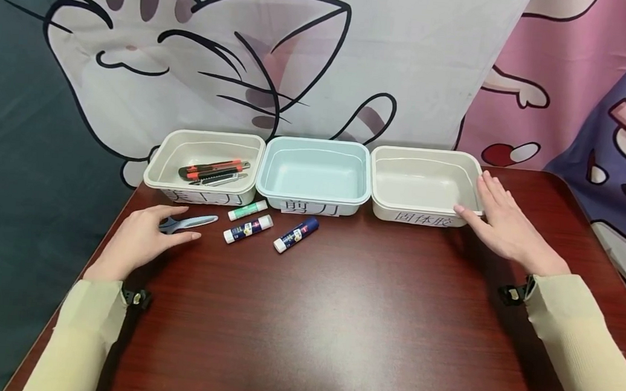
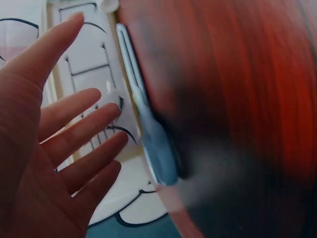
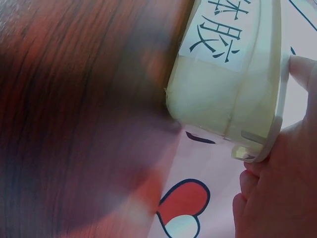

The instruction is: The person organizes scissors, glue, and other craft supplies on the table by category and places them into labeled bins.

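My left hand (image 1: 141, 239) hovers at the table's left side, thumb and fingers spread on either side of a pair of blue-grey scissors (image 1: 198, 221). In the left wrist view the scissors (image 2: 157, 148) lie beyond the fingertips, beside the labelled front of a bin. At the far right, my right hand (image 1: 504, 224) touches the right end of a white bin (image 1: 383, 210), thumb by the front rim and fingers extended along the side. In the right wrist view that bin's wall (image 3: 208, 94) shows up close, the fingers partly hidden by its rim.
Glue sticks, one green (image 1: 248, 210), one blue and white (image 1: 247, 229) and one dark blue (image 1: 296, 235), lie before the bins. Several utility knives (image 1: 213, 170) sit in the left white bin (image 1: 156, 175). A light-blue bin (image 1: 312, 203) stands in the middle, a printed curtain (image 1: 421, 57) behind.
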Action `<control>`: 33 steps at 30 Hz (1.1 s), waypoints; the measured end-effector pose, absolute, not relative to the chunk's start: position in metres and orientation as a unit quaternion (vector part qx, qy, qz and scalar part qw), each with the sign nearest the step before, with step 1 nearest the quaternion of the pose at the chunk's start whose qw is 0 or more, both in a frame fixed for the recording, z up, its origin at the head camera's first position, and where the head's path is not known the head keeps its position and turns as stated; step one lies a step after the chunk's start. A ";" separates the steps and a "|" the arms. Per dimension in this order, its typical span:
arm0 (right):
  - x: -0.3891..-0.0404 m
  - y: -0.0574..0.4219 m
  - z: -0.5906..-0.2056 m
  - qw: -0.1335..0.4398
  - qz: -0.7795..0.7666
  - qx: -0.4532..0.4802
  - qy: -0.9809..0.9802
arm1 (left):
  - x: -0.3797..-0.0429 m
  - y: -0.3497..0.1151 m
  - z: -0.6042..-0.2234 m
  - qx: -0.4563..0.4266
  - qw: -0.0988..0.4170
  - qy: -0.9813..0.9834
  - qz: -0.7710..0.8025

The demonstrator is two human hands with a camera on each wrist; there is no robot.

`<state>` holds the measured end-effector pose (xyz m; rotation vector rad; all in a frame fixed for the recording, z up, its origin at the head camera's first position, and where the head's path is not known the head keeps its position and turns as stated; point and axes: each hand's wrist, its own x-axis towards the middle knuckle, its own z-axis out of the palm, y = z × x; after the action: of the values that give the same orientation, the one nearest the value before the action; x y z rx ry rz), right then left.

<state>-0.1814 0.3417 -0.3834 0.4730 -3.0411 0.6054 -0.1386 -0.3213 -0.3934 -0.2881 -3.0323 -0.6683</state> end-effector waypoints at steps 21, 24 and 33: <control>-0.181 0.341 -0.383 0.003 0.189 0.150 -0.971 | -0.145 -0.353 -0.400 -0.078 -0.042 -0.979 -0.185; -0.181 0.341 -0.383 0.002 0.188 0.148 -0.971 | -0.144 -0.351 -0.398 -0.081 -0.049 -0.978 -0.184; -0.180 0.341 -0.383 -0.001 0.188 0.145 -0.972 | -0.143 -0.349 -0.393 -0.083 -0.067 -0.980 -0.167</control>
<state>-0.1800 0.3406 -0.3832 0.4547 -3.0539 0.5896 -0.1433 -0.3490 -0.3932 -0.2734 -3.2185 -0.5488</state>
